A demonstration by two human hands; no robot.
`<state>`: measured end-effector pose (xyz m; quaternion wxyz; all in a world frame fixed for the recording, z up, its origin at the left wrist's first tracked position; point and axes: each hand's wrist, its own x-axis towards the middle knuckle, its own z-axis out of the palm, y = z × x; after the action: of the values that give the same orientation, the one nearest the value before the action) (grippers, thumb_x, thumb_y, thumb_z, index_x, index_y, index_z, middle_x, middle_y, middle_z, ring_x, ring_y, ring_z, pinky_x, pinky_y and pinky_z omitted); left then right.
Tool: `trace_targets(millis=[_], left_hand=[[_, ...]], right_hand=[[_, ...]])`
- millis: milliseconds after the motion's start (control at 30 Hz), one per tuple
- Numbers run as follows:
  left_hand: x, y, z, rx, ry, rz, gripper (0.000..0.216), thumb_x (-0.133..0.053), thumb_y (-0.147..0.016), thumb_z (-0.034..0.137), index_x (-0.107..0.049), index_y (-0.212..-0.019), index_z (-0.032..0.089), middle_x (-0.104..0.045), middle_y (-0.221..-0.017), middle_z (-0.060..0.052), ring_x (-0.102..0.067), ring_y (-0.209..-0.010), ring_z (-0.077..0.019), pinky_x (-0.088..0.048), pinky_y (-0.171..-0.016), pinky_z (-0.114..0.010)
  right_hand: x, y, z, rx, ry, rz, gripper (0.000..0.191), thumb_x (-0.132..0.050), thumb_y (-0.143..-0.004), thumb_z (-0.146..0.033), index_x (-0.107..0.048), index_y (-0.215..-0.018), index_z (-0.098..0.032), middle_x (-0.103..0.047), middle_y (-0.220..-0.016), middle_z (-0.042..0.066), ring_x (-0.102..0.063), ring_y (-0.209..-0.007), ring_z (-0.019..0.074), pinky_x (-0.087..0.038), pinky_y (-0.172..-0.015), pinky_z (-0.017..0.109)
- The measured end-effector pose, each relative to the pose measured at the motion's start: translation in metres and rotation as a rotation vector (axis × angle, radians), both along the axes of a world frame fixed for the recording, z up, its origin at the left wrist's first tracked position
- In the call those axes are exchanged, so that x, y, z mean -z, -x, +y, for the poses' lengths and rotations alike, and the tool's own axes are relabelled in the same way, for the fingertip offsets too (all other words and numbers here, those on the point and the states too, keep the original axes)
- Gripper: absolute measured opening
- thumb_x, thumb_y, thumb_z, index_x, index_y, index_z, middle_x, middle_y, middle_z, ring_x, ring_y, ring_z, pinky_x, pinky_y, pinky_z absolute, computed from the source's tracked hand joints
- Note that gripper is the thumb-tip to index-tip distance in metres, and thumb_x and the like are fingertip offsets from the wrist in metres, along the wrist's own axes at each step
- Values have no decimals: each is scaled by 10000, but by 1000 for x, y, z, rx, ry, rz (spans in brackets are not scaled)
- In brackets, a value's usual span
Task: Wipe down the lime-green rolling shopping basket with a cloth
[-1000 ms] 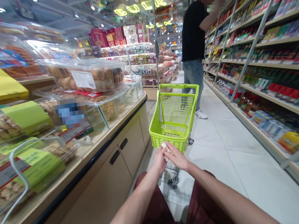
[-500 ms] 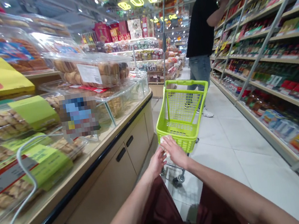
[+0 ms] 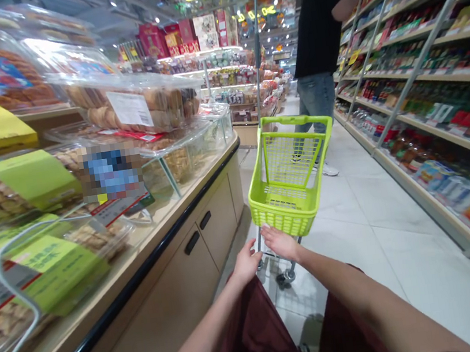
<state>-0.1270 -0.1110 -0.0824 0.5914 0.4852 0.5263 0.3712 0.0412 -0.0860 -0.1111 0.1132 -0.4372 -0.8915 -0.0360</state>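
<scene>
My left hand (image 3: 247,260) is in front of me with its fingers apart, and I see nothing held in it. Just to its right, my right hand (image 3: 280,242) has its fingers stretched out toward the left, a small gap away from the left one. Both hands appear in front of the lower end of a green shopping cart (image 3: 290,223), whose basket has nothing visible in it. Whether the right fingertips touch the cart I cannot tell.
Along the left runs a wooden counter (image 3: 157,303) with a black edge rail, stacked with clear boxes of baked goods (image 3: 133,106). A person (image 3: 315,31) in a black top stands beyond the cart. Stocked shelves (image 3: 435,75) line the right, beside the tiled floor (image 3: 355,223).
My hands have drawn slightly apart and lower, and a small white thing seen between them is no longer visible. The cart sits slightly further right in view.
</scene>
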Motion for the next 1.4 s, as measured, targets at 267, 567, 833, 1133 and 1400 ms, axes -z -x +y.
trace_targets(millis=[267,567,833,1133,1400], left_hand=[[-3,-16,2,96,-345,356,540,-570,-625,86,-513,-1158,150,-447,-1302,-112,-346,-1242,-236,-211,-1057,-330],[-6,-24,-17,329,-515,679,634,-524,-667,129,-385,-1285,103,-263,-1408,-160,-239,-1295,-247,-196,-1055,-360],[-16,-56,-30,375,-565,652,668,-520,-643,103,-372,-1294,129,-209,-1435,-128,-178,-1314,-257,-133,-1071,-381],[-13,-62,-38,502,-579,816,678,-516,-644,110,-360,-1302,149,-180,-1446,-114,-140,-1323,-264,-131,-1065,-416],[-19,-77,-37,507,-638,873,684,-497,-656,120,-333,-1320,144,-174,-1449,-107,-136,-1325,-251,-132,-1067,-397]], right_hand=[[-50,-10,11,8,-213,162,399,-406,-814,-63,-496,-1189,-168,-287,-1403,70,-102,-1328,202,-214,-1069,496],[-5,-25,-39,126,-66,97,320,-430,-808,-80,-579,-1088,-124,-432,-1311,129,-237,-1295,225,-314,-1024,463],[-43,-56,-47,141,-178,180,413,-397,-836,-138,-457,-1245,-147,-308,-1390,86,-121,-1328,212,-223,-1065,484],[3,-71,-74,173,-50,162,352,-392,-815,-82,-562,-1119,-131,-439,-1306,120,-239,-1297,222,-315,-1016,486],[-32,-92,-68,179,-200,248,464,-377,-812,-94,-434,-1266,-172,-301,-1397,72,-106,-1331,198,-236,-1057,500]])
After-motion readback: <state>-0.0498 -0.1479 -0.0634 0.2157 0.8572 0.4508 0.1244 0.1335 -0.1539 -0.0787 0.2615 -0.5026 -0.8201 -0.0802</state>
